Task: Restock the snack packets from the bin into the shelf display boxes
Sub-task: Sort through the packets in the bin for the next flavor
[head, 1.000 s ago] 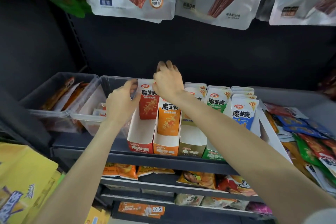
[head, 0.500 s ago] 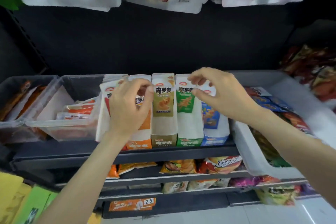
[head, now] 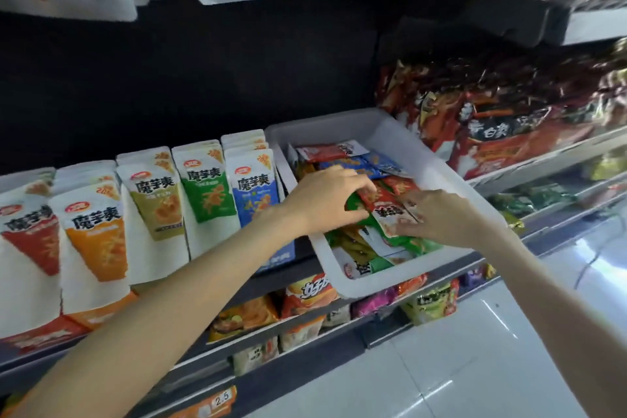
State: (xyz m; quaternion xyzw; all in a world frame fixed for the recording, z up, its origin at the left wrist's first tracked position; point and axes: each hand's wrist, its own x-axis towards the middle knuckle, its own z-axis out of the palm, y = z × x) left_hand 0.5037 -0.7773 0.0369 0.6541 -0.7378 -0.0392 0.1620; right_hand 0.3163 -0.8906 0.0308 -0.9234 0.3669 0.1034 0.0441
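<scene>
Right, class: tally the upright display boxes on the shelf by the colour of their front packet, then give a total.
red display box: 1
orange display box: 1
olive display box: 1
green display box: 1
blue display box: 1
Total: 5

On the shelf: display boxes side by side at left, bin just right of them, snack packets heaped inside, both hands among these.

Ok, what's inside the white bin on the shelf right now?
The white bin holds a loose heap of snack packets in red, blue, green and yellow. Both hands are in it: the left hand pinches a green packet, the right hand rests on others. Lower layers are covered.
</scene>
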